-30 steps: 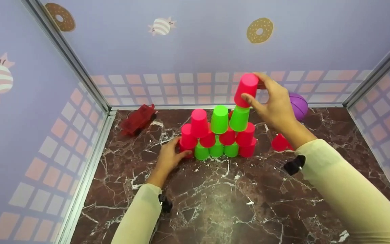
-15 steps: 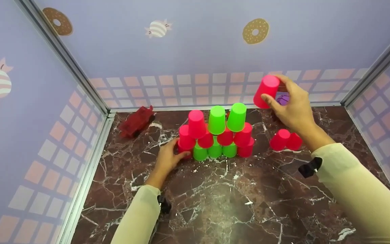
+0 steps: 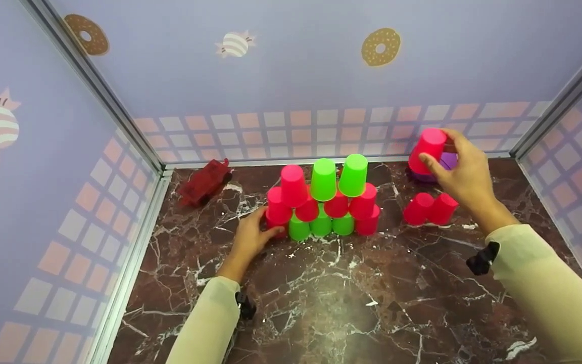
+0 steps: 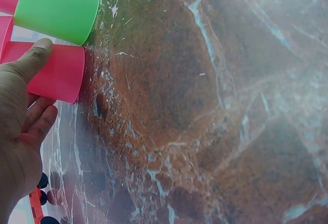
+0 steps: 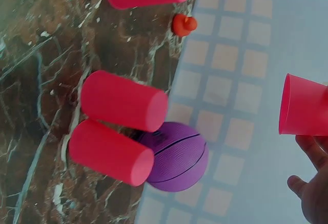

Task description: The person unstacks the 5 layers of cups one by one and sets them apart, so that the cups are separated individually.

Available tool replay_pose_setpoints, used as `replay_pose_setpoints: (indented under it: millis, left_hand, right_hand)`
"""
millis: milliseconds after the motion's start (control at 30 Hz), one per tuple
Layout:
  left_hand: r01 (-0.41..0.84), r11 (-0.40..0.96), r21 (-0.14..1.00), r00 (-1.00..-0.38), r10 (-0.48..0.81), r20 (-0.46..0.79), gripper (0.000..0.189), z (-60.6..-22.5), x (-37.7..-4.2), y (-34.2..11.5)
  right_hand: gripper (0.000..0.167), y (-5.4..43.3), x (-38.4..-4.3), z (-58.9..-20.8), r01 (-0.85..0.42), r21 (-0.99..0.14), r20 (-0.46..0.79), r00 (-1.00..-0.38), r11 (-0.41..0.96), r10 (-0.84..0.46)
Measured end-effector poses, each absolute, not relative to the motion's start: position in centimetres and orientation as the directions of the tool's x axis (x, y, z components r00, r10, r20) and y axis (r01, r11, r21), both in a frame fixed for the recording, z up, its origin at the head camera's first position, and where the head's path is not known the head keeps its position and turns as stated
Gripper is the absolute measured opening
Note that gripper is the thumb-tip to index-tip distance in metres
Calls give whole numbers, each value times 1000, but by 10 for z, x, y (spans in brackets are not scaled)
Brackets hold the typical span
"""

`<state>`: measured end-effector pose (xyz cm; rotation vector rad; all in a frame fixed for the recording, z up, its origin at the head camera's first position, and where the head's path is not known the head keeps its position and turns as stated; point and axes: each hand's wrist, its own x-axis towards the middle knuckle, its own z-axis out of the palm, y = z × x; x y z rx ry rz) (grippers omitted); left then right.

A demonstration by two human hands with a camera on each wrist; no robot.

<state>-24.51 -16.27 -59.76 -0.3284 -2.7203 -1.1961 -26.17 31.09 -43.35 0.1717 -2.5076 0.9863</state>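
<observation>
Right hand [image 3: 465, 174] aloft, fingers pinching a pink cup [image 3: 426, 150], two other cups [image 3: 418, 209] below them; left hand [image 3: 249, 235] low, fingers gripping a corner cup [image 4: 61, 73], the cup stack [image 3: 324, 189] rising to their right!

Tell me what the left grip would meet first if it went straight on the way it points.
First, the bottom-row pink cup that the left grip holds; beyond it, probably the green cup alongside, though depth is unclear.
</observation>
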Motion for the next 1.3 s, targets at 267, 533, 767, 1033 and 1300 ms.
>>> replay_pose_setpoints:
  millis: [267,533,767,1033,1300]
  left_hand:
    - [254,668,700,-966,136,220,60,-599,-245,-163]
    - [240,663,709,-970,132,205,61,-597,-245,-163]
    - [209,662,720,-977,120,173,62,-596,-244,-162]
    - [246,648,721,-968,134,210,63,-597,-244,-162]
    - [284,646,709,-957,147,249,61,-599,-244,-163]
  right_hand:
    - [67,334,-258,-448,-164,-606,352,-933,779,78]
    - [69,359,-255,-468,-120,-588,339,-934,800,109]
    - [65,375,-252,-481,-91,-587,333,-933,804,138]
    - [64,388,-248,-497,-71,-580,353,-920,812,172]
    - [67,401,-244,-506,10,-601,300,-924,799,237]
